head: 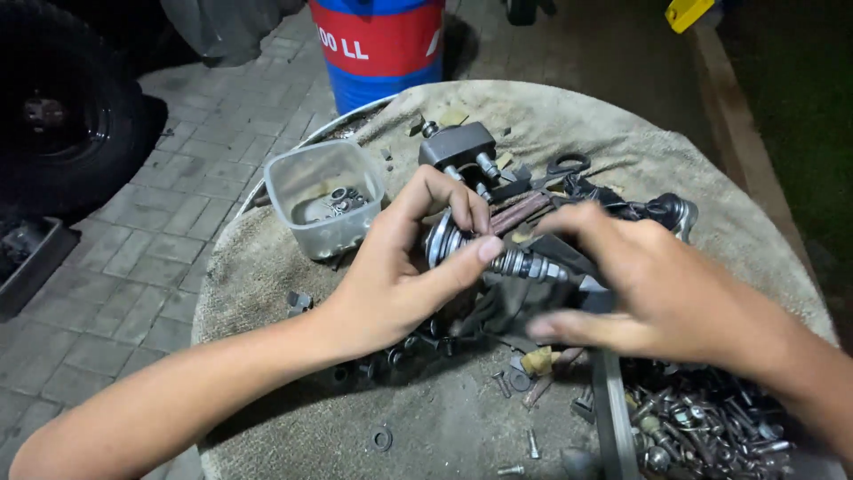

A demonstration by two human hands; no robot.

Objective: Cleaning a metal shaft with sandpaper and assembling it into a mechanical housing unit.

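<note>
My left hand (404, 271) grips a metal shaft part (520, 263) with a round flange and a threaded, stepped end that points right. Thumb and fingers wrap the flange end. My right hand (653, 284) hovers at the shaft's right end, blurred, its fingers spread and curled over the tip; whether it touches the part is unclear. Both hands are above a round work surface covered with a grey cloth (622, 133).
A clear plastic tub (322, 197) with small metal parts stands at the left. A grey metal block (458, 147), scissors (569, 165) and dark parts lie behind. A pile of bolts (702, 427) sits front right, loose washers (382, 437) in front. A red-blue drum (382, 44) stands behind, a tyre (53, 107) at left.
</note>
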